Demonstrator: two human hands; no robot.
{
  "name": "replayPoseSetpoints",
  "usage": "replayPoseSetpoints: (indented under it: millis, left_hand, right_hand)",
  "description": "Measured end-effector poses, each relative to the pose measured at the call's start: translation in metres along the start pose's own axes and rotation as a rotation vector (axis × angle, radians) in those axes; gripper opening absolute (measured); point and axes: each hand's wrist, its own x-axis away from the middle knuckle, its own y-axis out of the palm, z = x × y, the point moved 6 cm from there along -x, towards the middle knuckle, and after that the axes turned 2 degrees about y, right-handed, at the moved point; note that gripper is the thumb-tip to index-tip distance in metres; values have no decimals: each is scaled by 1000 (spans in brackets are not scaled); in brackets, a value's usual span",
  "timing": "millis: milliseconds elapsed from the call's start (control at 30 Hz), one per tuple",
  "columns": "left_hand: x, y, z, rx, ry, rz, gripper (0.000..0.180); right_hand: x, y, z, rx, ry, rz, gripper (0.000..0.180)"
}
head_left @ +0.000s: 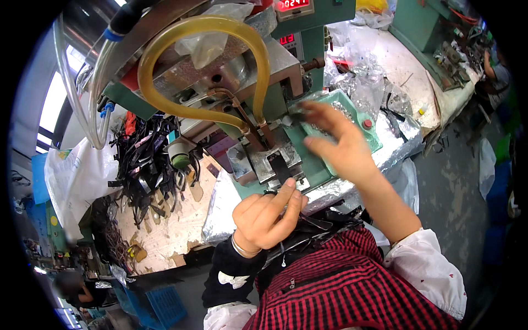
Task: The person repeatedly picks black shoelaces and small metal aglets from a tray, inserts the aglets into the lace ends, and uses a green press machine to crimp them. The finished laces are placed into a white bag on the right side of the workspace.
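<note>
Pinching a black strap [280, 167] in the closer left hand [265, 221], just kinda pointing it lengthwise away and a bit left from that grip on the metal fixture [260, 165], while hovering the right hand [347, 149], fingers apart, farther off rightward by the green tray [376, 139].

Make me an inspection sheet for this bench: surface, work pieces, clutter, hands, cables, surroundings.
Surface: pale worktop, stained, partly covered by crinkled foil.
Work pieces: black strip on the metal fixture.
Clutter: heaped black pieces left; clear plastic bags right.
Hands: left hand, fingertips at the strip's near end; right hand blurred, near the green tray.
Cables: yellowish hose looping above the fixture.
Surroundings: blue crate lower left; person upper right.
</note>
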Motion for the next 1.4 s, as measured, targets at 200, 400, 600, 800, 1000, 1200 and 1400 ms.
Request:
replayPoseSetpoints:
  millis: [200, 400, 600, 800, 1000, 1200, 1400]
  left_hand:
    - [-1, 7, -5, 45, 43, 45, 28]
    - [6, 3, -4, 59, -40, 44, 31]
    - [23, -40, 21, 102, -302, -30, 39]
    - [50, -92, -88, -356, -702, 225, 12]
    - [159, -29, -233, -875, -1014, -215, 28]
    - [225, -3, -234, -786, -1215, -400, 20]
    - [220, -54, -171, 11, -1420, -104, 35]
  right_hand:
    - [4, -101, 74, 373, -69, 542, 41]
    - [27, -55, 62, 903, -30, 250, 15]
    - [33, -52, 70, 925, -179, 335, 11]
    - [31, -53, 45, 783, -316, 389, 13]
    - [17, -33, 51, 564, -183, 360, 15]
    - [52, -75, 72, 532, 18, 507, 14]
    - [62, -73, 39, 484, -89, 377, 13]
